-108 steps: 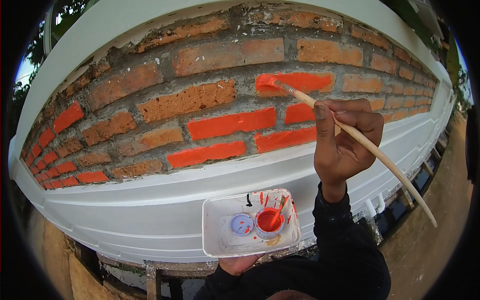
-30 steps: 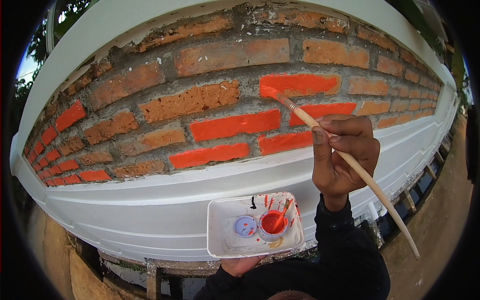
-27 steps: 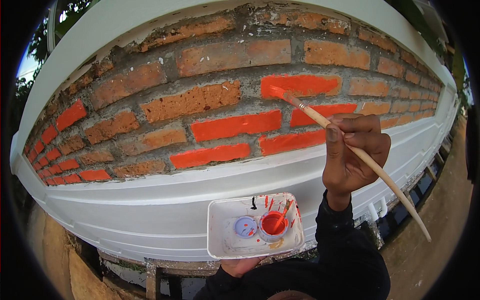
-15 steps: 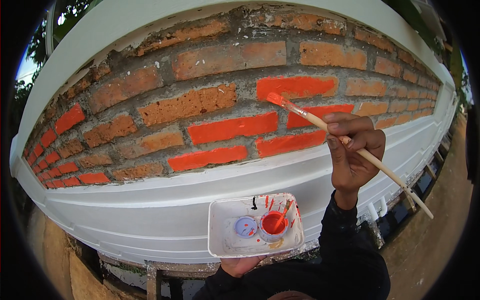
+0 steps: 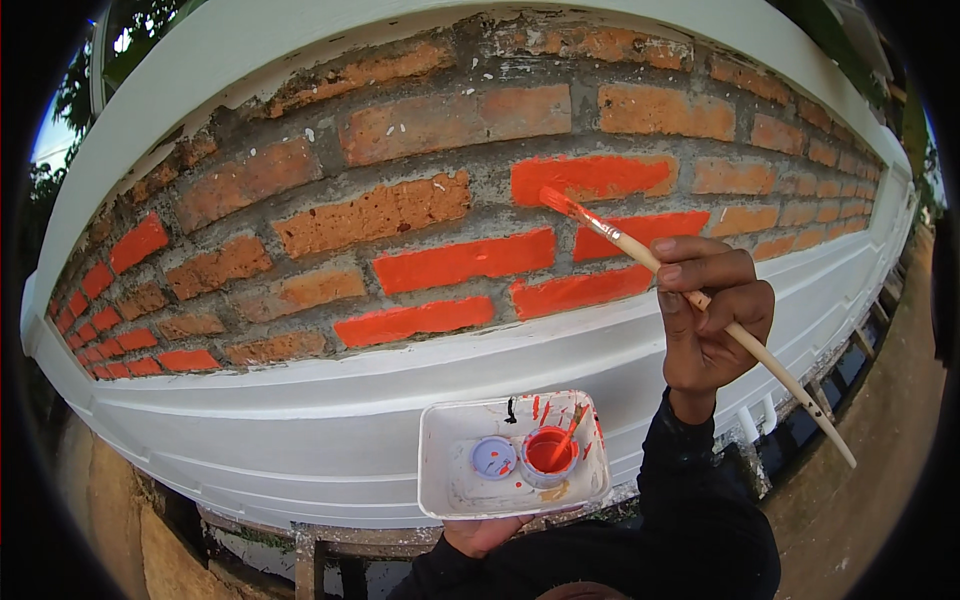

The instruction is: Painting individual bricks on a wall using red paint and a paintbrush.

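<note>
My right hand [image 5: 715, 315] is closed round the pale wooden handle of a paintbrush [image 5: 690, 295]. The red-coated bristles touch the lower left part of a brick [image 5: 590, 178], which is mostly bright red with bare orange at its right end. Low in front of me, my left hand [image 5: 485, 535] holds a white plastic tray [image 5: 435, 460] from beneath; most of its fingers are hidden under it. In the tray stand an open jar of red paint [image 5: 540, 470] with a smaller brush [image 5: 568, 440] leaning in it, and a pale lilac lid [image 5: 493, 458].
Bare orange bricks [image 5: 375, 212] and grey mortar surround several red-painted bricks [image 5: 465, 260]. White moulding [image 5: 300, 400] frames the brickwork below, and a white border [image 5: 220, 60] runs above. Two white pipe ends [image 5: 757, 418] jut out at lower right, beside a dirt path [image 5: 880, 400].
The paintbrush's handle end has swung down and slightly left, while its bristles have shifted only a little on the same brick. The tray sits slightly lower.
</note>
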Tool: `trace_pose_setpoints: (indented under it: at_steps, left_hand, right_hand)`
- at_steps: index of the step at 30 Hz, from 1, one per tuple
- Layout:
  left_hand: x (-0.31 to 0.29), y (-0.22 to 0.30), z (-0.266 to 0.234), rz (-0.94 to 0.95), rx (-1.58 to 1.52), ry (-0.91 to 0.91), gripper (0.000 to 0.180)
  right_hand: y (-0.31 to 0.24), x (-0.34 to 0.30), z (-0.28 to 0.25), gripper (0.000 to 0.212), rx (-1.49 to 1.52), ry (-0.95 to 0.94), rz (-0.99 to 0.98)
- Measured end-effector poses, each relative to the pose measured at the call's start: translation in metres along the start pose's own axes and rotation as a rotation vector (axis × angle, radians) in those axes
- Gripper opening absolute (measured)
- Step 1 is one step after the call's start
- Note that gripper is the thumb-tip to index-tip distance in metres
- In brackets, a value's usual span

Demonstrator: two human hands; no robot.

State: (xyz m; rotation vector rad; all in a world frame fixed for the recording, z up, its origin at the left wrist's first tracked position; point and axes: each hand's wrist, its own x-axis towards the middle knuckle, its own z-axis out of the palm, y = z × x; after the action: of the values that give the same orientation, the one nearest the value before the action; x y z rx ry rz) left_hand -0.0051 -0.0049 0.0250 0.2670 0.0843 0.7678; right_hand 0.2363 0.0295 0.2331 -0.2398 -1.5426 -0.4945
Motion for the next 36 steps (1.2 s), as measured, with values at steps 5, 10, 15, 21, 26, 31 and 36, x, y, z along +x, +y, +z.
trace_pose_setpoints:
  at_steps: [5, 10, 15, 21, 26, 31, 36]
  left_hand:
    - [0.0, 0.002, -0.002, -0.023, -0.009, -0.009, 0.093]
    - [0.004, 0.003, 0.004, 0.016, 0.103, 0.032, 0.094]
    - [0.001, 0.004, 0.008, 0.008, 0.055, 0.038, 0.092]
    - [-0.001, 0.001, -0.01, -0.018, -0.05, 0.036, 0.09]
    - [0.001, 0.002, 0.002, 0.024, 0.09, 0.074, 0.092]
    - [0.001, 0.001, -0.009, -0.022, -0.115, -0.026, 0.092]
    - [-0.001, 0.001, -0.001, 0.003, 0.04, 0.033, 0.092]
  right_hand:
    - [0.003, 0.001, 0.01, 0.031, -0.037, -0.12, 0.006]
    - [0.002, 0.002, 0.002, 0.033, -0.008, -0.005, 0.006]
    - [0.002, 0.003, 0.017, 0.034, -0.042, -0.082, 0.052]
    - [-0.001, 0.001, 0.012, 0.032, 0.014, -0.028, -0.019]
    - [0.003, 0.0, 0.003, 0.033, -0.073, -0.015, 0.035]
    - [-0.003, 0.0, -0.001, 0.031, -0.005, 0.017, -0.008]
    - [0.004, -0.002, -0.011, 0.028, -0.199, 0.064, 0.029]
